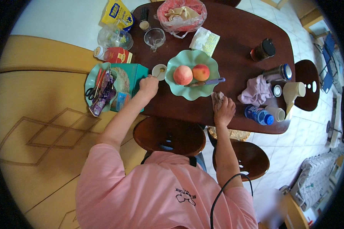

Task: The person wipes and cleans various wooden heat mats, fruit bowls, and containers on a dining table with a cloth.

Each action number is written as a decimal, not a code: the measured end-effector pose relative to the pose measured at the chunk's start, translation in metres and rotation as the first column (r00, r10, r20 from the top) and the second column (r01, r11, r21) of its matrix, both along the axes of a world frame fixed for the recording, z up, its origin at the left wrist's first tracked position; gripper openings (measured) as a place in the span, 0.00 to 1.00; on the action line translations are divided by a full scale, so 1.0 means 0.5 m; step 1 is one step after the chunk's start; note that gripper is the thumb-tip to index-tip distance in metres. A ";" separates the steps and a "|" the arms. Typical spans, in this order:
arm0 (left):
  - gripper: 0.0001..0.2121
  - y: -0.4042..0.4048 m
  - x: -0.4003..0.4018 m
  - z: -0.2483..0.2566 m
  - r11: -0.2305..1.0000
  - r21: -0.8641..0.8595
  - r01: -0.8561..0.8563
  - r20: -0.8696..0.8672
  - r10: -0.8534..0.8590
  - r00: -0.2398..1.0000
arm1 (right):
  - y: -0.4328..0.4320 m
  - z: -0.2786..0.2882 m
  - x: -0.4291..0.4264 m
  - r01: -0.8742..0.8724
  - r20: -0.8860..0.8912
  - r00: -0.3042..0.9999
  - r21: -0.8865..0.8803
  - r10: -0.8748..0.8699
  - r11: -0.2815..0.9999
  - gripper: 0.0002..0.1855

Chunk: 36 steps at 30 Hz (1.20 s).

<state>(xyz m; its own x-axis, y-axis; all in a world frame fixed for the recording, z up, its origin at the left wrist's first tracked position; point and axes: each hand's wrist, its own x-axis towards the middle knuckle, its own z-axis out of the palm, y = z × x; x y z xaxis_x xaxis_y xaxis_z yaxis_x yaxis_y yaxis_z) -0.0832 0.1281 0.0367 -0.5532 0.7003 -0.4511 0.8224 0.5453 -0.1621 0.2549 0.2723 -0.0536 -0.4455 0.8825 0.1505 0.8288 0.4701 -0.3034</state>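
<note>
My left hand (149, 86) is at the near side of a small white bowl (158, 70) with a thin stick or spoon in it; whether the fingers grip the handle is unclear. My right hand (225, 110) presses a crumpled greyish cloth (217, 100) on the dark wooden table (186, 110) near its front edge. Between the hands, a scalloped green plate (191, 94) bears two peaches (183, 75) and a knife with a purple handle (215, 81). Beside my left hand stands a teal box (139, 71).
Scissors (91, 93) and purple packets lie in a green dish (89, 77) at left. A glass cup (154, 38), tissue pack (205, 41) and bag-lined basket (182, 17) are farther back. A purple cloth (255, 91), blue-capped bottle (259, 115) and steel thermos (277, 72) stand right.
</note>
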 end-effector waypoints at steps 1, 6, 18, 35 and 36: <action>0.13 -0.001 -0.002 -0.015 1.000 0.000 0.001 -0.004 -0.001 1.000 | -0.001 0.001 -0.001 0.003 -0.001 1.000 -0.004 -0.003 1.000 0.28; 0.09 0.005 -0.005 0.001 0.993 0.119 0.003 -0.026 0.000 1.000 | 0.002 -0.003 0.006 0.017 0.017 1.000 -0.004 -0.017 1.000 0.27; 0.08 0.072 -0.103 0.102 0.939 0.043 0.341 -0.146 -0.331 0.932 | 0.003 -0.017 0.004 0.009 -0.010 1.000 0.107 -0.007 0.994 0.25; 0.06 0.029 -0.129 0.059 0.789 0.154 0.594 -0.278 -0.543 0.793 | -0.036 0.010 -0.005 -0.125 0.050 0.991 0.065 0.121 0.990 0.23; 0.06 0.027 -0.130 0.057 0.791 0.155 0.592 -0.277 -0.541 0.794 | -0.037 0.011 -0.006 -0.127 0.051 0.991 0.065 0.124 0.990 0.23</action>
